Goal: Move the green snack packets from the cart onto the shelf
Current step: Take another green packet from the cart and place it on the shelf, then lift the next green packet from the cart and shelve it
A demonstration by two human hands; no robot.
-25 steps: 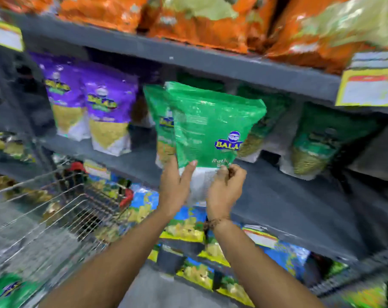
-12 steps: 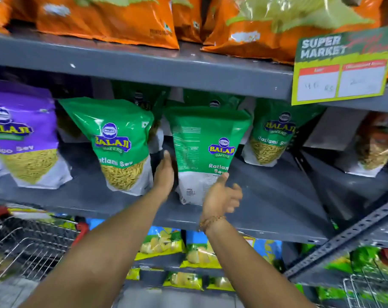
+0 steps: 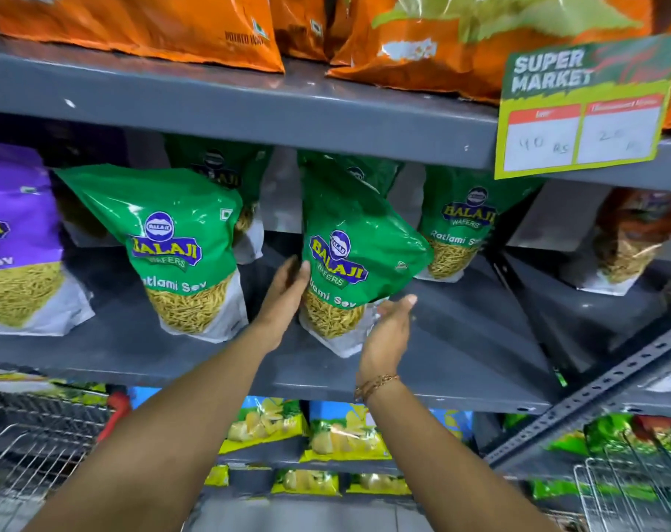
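Grey steel shelf [image 3: 460, 359] in a shop aisle, orange bags above, a price tag [image 3: 579, 109] clipped to the upper lip. On it the packet [image 3: 349, 259] being placed stands near the front edge, leaning to the right with its top under the upper shelf. Left hand [image 3: 284, 297] lies flat against its left side, fingers straight, not closed round it. Right hand [image 3: 387, 332] is spread, palm up, at its lower right corner, touching or nearly so; neither hand clamps it. To finish well, I judge: tip the top back to the left until the base sits flat, slide it back level with the neighbour packet [image 3: 180, 255], then let go slowly, since a puffy bag like this may topple forward. Cart [image 3: 38, 451] waits at lower left
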